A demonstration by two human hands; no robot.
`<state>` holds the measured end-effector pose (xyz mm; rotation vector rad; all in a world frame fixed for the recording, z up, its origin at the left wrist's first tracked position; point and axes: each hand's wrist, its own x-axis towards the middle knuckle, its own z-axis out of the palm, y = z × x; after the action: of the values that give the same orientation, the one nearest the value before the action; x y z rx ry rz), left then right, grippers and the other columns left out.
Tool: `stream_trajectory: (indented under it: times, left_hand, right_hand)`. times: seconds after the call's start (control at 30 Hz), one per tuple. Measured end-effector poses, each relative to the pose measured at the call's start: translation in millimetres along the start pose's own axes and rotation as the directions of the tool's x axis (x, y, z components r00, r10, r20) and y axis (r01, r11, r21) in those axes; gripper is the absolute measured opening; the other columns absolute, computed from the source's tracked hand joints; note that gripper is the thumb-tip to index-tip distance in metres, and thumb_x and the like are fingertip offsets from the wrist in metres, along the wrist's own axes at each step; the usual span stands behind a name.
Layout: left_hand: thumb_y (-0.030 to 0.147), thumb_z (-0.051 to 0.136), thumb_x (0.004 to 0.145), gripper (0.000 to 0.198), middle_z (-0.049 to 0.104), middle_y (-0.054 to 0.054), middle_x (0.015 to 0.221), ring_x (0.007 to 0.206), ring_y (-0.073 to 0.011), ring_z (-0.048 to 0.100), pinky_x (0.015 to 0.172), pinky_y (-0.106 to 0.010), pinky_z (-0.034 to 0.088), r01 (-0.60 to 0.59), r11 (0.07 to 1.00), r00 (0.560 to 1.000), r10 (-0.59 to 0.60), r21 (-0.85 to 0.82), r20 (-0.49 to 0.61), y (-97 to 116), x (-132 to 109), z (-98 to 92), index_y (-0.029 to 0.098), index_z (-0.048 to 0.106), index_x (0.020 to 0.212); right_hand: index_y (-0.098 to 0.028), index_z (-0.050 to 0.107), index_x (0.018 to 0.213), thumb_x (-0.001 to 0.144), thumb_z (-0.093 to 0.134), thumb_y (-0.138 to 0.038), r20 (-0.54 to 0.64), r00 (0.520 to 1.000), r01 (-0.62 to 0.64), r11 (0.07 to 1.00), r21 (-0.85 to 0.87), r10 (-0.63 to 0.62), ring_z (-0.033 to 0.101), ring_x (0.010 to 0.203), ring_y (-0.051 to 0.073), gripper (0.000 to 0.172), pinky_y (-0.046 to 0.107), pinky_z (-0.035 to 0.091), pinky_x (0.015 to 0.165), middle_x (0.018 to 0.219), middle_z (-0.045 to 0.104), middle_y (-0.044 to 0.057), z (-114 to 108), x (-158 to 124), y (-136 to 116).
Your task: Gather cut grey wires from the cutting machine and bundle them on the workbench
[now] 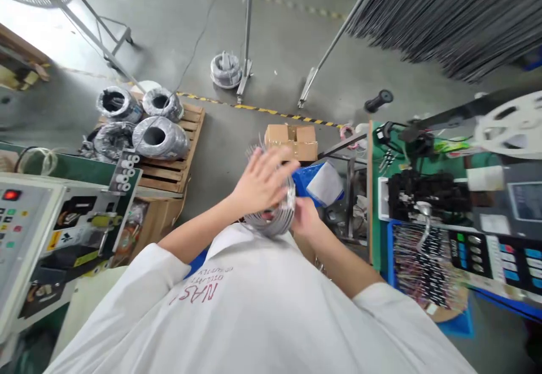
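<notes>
A looped bundle of grey cable (275,223) is held close to the front of my white shirt, its thin loose ends sticking out at the far side. My left hand (263,177) lies over the top of the bundle with its fingers stretched and spread, slightly blurred. On the right side of the loops, my right hand (304,216) wraps round the bundle; part of its fingers is hidden behind the cable.
Wrapped cable coils (161,137) sit on a wooden pallet (192,137) at left. Ahead are a cardboard box (292,141) and a blue bag (308,185). Machines flank me: a control box (31,233) left, a green bench (379,193) with a blue tray (392,272) of wires right.
</notes>
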<state>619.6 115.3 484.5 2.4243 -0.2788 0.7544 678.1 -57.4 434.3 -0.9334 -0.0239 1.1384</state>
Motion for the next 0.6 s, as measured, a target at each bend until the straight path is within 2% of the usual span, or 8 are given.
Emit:
stream_trajectory:
  times: [0.07, 0.13, 0.23, 0.27, 0.33, 0.47, 0.53, 0.6]
  left_hand:
    - [0.033, 0.035, 0.100, 0.042, 0.048, -0.016, 0.142, 0.138, -0.0258, 0.041, 0.115, -0.050, 0.035, 0.270, 0.962, 0.933, -0.273, -0.048, -0.234, -34, -5, -5.6, 0.020, 0.042, 0.139]
    - [0.030, 0.029, 0.101, 0.038, 0.054, -0.015, 0.131, 0.128, -0.0233, 0.050, 0.107, -0.047, 0.043, 0.393, 0.912, 0.854, -0.411, -0.122, -0.318, -62, -11, -0.2, 0.019, 0.044, 0.135]
    - [0.036, 0.040, 0.098, 0.048, 0.053, -0.018, 0.136, 0.131, -0.0277, 0.048, 0.107, -0.049, 0.043, 0.442, 0.895, 0.895, -0.444, -0.058, -0.037, -97, 7, 17.2, 0.017, 0.038, 0.142]
    - [0.037, 0.044, 0.096, 0.054, 0.051, -0.019, 0.141, 0.133, -0.0292, 0.047, 0.108, -0.050, 0.043, 0.476, 0.879, 0.878, -0.473, -0.021, 0.074, -111, 23, 21.5, 0.016, 0.034, 0.145]
    - [0.032, 0.050, 0.091, 0.059, 0.052, -0.019, 0.141, 0.130, -0.0292, 0.051, 0.106, -0.048, 0.045, 0.581, 0.813, 0.793, -0.576, 0.040, 0.196, -141, 70, 23.6, 0.015, 0.034, 0.145]
    - [0.025, 0.062, 0.076, 0.043, 0.068, -0.008, 0.109, 0.100, -0.0250, 0.065, 0.088, -0.039, 0.053, 0.732, 0.677, 0.613, -0.704, 0.077, 0.358, -217, 182, 10.2, 0.020, 0.057, 0.118]
    - [0.024, 0.067, 0.070, 0.035, 0.070, -0.005, 0.097, 0.090, -0.0229, 0.066, 0.082, -0.035, 0.053, 0.767, 0.642, 0.547, -0.644, -0.010, 0.535, -261, 233, 6.4, 0.020, 0.062, 0.104]
    - [0.021, 0.069, 0.065, 0.028, 0.071, -0.003, 0.091, 0.087, -0.0209, 0.065, 0.081, -0.032, 0.053, 0.801, 0.570, 0.504, -0.479, -0.182, 0.719, -306, 277, 10.2, 0.020, 0.064, 0.093]
  right_hand:
    - [-0.024, 0.064, 0.085, 0.075, 0.064, -0.058, -0.008, 0.999, 0.046, 0.995, 0.091, -0.046, 0.058, 0.122, 0.031, 0.035, 0.053, 0.052, 0.096, 0.110, 0.071, 0.007, 9, 54, -18]
    - [-0.025, 0.061, 0.081, 0.078, 0.064, -0.058, -0.025, 0.994, 0.112, 0.985, 0.131, -0.110, 0.051, 0.131, 0.029, 0.032, 0.050, 0.052, 0.099, 0.119, 0.069, 0.005, 16, 109, -32]
    - [-0.026, 0.061, 0.083, 0.078, 0.070, -0.049, -0.016, 0.979, 0.204, 0.976, 0.069, -0.204, 0.046, 0.138, 0.028, 0.026, 0.048, 0.045, 0.108, 0.130, 0.065, 0.003, 23, 188, -54]
    - [-0.026, 0.061, 0.087, 0.078, 0.070, -0.047, -0.005, 0.972, 0.235, 0.971, 0.040, -0.235, 0.045, 0.138, 0.027, 0.025, 0.048, 0.041, 0.112, 0.133, 0.063, 0.003, 24, 212, -63]
    - [-0.027, 0.061, 0.096, 0.078, 0.071, -0.045, 0.016, 0.955, 0.297, 0.955, -0.025, -0.297, 0.045, 0.139, 0.026, 0.027, 0.048, 0.033, 0.117, 0.138, 0.060, 0.003, 25, 255, -86]
    - [-0.028, 0.060, 0.116, 0.078, 0.071, -0.044, 0.112, 0.929, 0.369, 0.900, -0.230, -0.352, 0.041, 0.141, 0.025, 0.042, 0.046, 0.025, 0.121, 0.145, 0.054, 0.006, 18, 319, -152]
    - [-0.028, 0.059, 0.124, 0.078, 0.073, -0.041, 0.169, 0.933, 0.358, 0.868, -0.344, -0.318, 0.039, 0.142, 0.024, 0.050, 0.044, 0.024, 0.121, 0.144, 0.055, 0.006, 12, 345, -192]
    - [-0.030, 0.059, 0.128, 0.078, 0.073, -0.039, 0.183, 0.943, 0.330, 0.850, -0.410, -0.278, 0.040, 0.141, 0.022, 0.052, 0.043, 0.026, 0.120, 0.141, 0.057, 0.005, 6, 370, -231]
